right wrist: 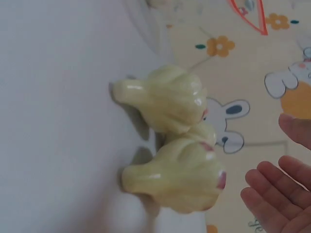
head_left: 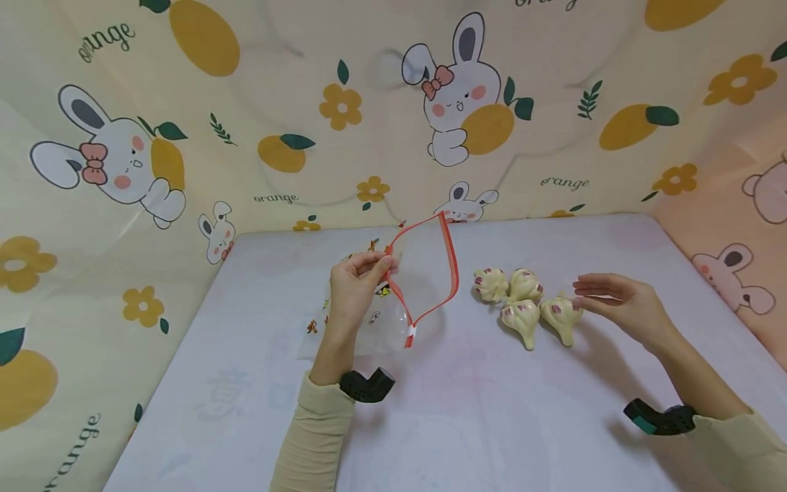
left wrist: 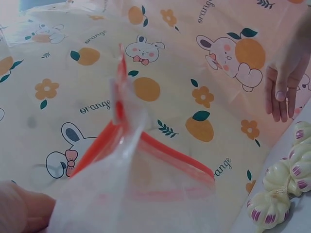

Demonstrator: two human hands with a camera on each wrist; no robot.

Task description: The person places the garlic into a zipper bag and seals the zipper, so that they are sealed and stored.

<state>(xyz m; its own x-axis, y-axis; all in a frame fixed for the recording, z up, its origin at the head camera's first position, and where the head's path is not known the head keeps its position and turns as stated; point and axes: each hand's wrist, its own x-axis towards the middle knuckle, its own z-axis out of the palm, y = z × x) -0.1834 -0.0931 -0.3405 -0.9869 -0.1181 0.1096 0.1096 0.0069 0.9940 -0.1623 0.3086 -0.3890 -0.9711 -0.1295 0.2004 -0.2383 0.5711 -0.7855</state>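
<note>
My left hand pinches the rim of a clear zip bag with a red zip edge and small printed figures. The bag's mouth gapes toward the right, and its body hangs down behind the wrist. In the left wrist view the bag fills the lower middle, beside part of my thumb. Right of it, several pale garlic bulbs with purple-red streaks sit in a cluster on the table. My right hand hovers by the rightmost bulb, fingers extended, holding nothing. In the right wrist view, its fingers are apart from the bulbs.
A white-covered table lies under everything. Behind it hangs a cream cloth printed with rabbits, oranges and flowers, and a pinkish cloth with similar prints borders the right side. Each wrist carries a black camera.
</note>
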